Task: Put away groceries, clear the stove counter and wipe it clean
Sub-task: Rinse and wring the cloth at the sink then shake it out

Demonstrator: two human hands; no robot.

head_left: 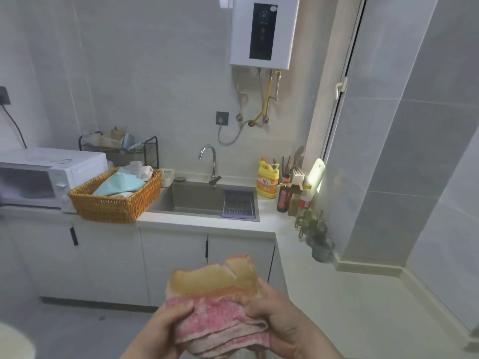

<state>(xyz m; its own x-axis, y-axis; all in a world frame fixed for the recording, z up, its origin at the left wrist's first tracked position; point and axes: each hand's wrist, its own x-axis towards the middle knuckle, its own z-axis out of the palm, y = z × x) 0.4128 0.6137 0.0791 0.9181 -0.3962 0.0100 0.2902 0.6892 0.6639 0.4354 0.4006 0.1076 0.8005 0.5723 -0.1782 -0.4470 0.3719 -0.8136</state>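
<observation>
My left hand (166, 325) and right hand (282, 322) both grip a folded cloth (220, 307) low in front of me. The left thumb pinches its left edge. The right fingers curl round its right edge. The cloth is nubby pink terry in several soft layers, with a smoother tan-yellow layer standing up at the top, its rim uneven and notched.

Beneath it the floor (90, 330) is grey and matte, with open room between me and the cabinets (103, 263), which are flat white doors with slim dark handles. Above them runs the white counter (207, 224), smooth, with a straight front edge that turns a corner at the right.

On it, to the left, a rectangular wicker basket (114, 203) of woven amber cane holds a pale teal packet and white items, and its front corner sits near the counter's edge. It touches the boxy white microwave (39, 174) behind it. Right of the basket is the steel sink (197, 198), with a grey slatted rack (239, 203) inside at its right end and a curved chrome faucet (210, 159) behind. Just beside the sink stands a yellow detergent bottle (267, 182), with dark bottles (283, 195) close by. High on the tiled wall hangs a glossy white water heater (264, 32).
</observation>
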